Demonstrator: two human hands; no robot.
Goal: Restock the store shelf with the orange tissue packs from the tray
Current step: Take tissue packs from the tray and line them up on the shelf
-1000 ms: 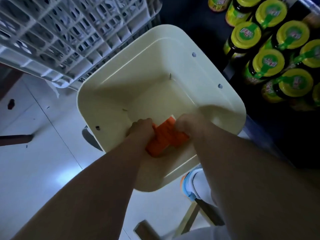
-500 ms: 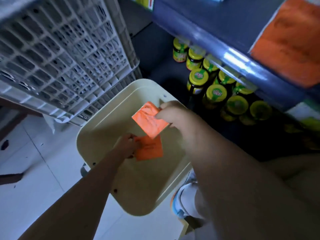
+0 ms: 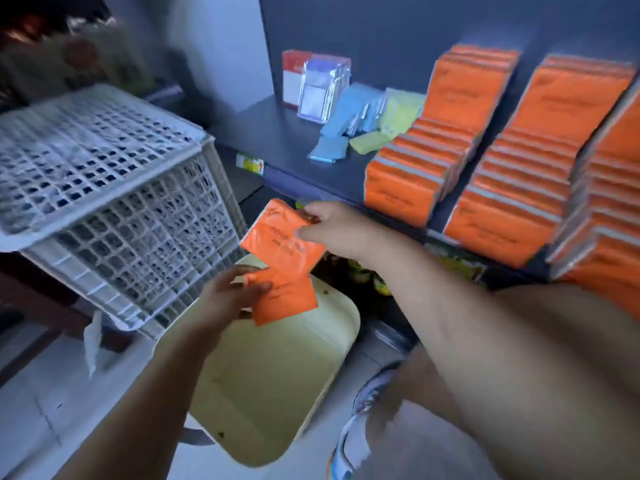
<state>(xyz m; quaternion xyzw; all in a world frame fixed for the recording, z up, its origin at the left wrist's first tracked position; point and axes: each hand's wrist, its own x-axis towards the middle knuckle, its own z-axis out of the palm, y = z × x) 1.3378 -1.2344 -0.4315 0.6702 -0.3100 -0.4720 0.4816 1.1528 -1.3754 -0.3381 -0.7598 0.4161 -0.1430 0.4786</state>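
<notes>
A dark store shelf (image 3: 294, 147) is seen ahead, with rows of orange packs (image 3: 408, 181) stood on it. One tissue pack (image 3: 277, 237) is pinched by the right hand (image 3: 339, 230) and held up near the shelf edge, likely so it can be added to a row. A second pack (image 3: 287, 301) is gripped by the left hand (image 3: 225, 299) just above the pale tray (image 3: 277, 393), ready to follow
</notes>
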